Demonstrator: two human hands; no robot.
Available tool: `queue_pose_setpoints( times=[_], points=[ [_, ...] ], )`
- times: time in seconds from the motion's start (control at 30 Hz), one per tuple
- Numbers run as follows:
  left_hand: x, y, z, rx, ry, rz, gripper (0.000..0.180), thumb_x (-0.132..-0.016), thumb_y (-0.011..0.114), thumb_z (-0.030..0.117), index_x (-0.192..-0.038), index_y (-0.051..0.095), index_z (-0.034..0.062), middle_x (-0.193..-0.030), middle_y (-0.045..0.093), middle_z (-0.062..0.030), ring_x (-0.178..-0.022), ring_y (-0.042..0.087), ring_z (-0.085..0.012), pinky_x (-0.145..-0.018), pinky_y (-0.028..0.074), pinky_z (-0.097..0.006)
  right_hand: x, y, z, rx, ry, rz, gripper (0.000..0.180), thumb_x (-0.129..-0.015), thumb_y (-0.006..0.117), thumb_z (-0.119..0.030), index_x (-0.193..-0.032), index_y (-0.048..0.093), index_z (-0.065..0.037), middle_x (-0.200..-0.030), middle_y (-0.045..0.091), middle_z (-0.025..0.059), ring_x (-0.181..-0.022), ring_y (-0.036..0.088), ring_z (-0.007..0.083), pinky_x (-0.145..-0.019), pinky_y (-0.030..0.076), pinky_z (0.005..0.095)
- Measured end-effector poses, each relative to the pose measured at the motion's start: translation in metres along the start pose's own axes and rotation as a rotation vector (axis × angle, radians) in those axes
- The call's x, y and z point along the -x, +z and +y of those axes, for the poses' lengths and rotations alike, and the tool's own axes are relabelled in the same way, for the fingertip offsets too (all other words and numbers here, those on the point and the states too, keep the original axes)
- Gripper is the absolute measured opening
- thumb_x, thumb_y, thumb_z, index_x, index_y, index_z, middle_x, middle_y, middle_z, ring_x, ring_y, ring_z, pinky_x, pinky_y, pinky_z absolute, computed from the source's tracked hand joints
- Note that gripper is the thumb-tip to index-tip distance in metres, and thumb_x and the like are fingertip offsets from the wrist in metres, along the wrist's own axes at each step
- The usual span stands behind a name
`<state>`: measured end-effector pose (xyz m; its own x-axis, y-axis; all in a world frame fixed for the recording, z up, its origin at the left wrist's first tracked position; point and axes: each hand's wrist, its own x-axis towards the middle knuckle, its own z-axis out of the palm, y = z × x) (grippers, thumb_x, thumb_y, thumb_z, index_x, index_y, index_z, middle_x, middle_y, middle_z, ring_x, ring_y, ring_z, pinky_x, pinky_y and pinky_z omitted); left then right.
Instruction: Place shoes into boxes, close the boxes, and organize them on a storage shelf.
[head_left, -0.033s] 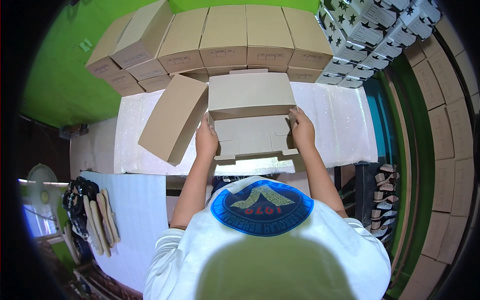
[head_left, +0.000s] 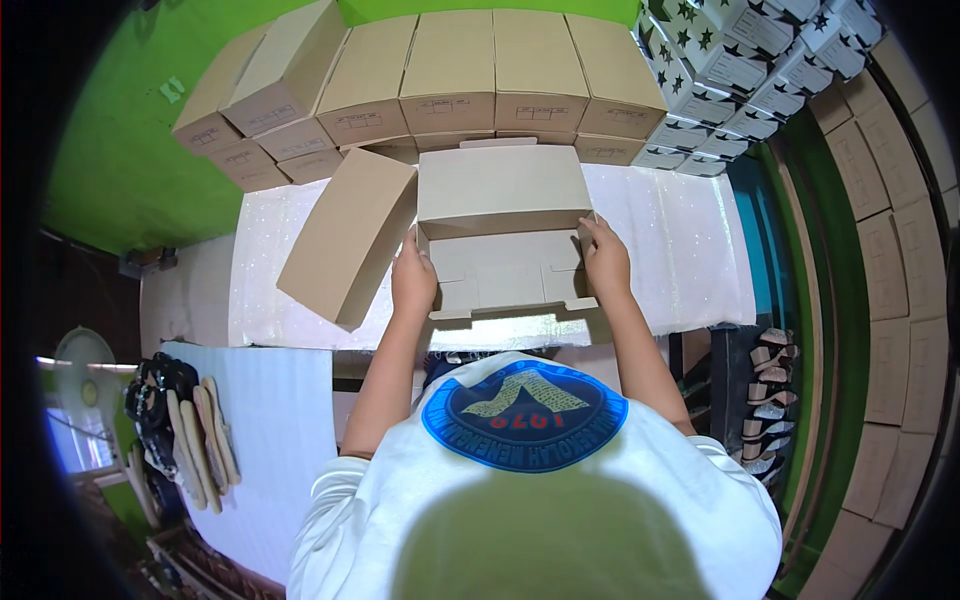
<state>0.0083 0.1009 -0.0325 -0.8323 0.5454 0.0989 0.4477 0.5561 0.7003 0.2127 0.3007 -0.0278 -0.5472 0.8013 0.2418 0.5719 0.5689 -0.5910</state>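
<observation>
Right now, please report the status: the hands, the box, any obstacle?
Left hand and right hand grip the half-folded cardboard box by its sides. Finished box lies just left. Nothing blocks.

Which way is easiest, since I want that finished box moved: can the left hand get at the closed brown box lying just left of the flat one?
Probably yes: the left hand sits right beside the closed brown box, nothing between them, though it now grips the flat box.
</observation>
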Motion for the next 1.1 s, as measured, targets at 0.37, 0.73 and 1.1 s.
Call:
queue_pose_setpoints(
  times=[0.37, 0.73, 1.1],
  points=[
    [-0.001, 0.000, 0.001, -0.013, -0.018, 0.003, 0.041, -0.082, 0.044, 0.004, -0.122, 0.044, -0.0010, -0.088, 0.060, -0.0269, -0.082, 0.059, -0.0397, -0.075, 0.045, -0.046, -0.002, 0.001, 0.004, -0.054, -0.011, -0.017, 0.039, -0.075, 0.043, 0.008, -0.106, 0.060, -0.008, -0.120, 0.052, 0.0169, -0.103, 0.053, 0.0325, -0.087, 0.044, 0.0346],
    [0.001, 0.001, 0.000, -0.078, -0.055, -0.029, 0.036, -0.084, 0.043, 0.007, -0.119, 0.045, -0.0001, -0.095, 0.059, -0.0261, -0.087, 0.057, -0.0402, -0.078, 0.044, -0.047, 0.000, 0.002, 0.005, -0.056, 0.013, -0.015, 0.037, -0.075, 0.043, 0.007, -0.104, 0.062, -0.008, -0.117, 0.053, 0.0193, -0.104, 0.053, 0.0329, -0.088, 0.044, 0.0351],
    [-0.006, -0.006, 0.002, -0.141, -0.087, -0.212, 0.040, -0.087, 0.039, 0.013, -0.123, 0.039, -0.0034, -0.088, 0.059, -0.0271, -0.083, 0.058, -0.0410, -0.072, 0.045, -0.046, -0.005, -0.007, -0.003, -0.184, 0.106, -0.097, 0.046, -0.080, 0.039, 0.004, -0.121, 0.052, -0.013, -0.107, 0.057, 0.0219, -0.097, 0.058, 0.0313, -0.081, 0.045, 0.0296]
  ],
)
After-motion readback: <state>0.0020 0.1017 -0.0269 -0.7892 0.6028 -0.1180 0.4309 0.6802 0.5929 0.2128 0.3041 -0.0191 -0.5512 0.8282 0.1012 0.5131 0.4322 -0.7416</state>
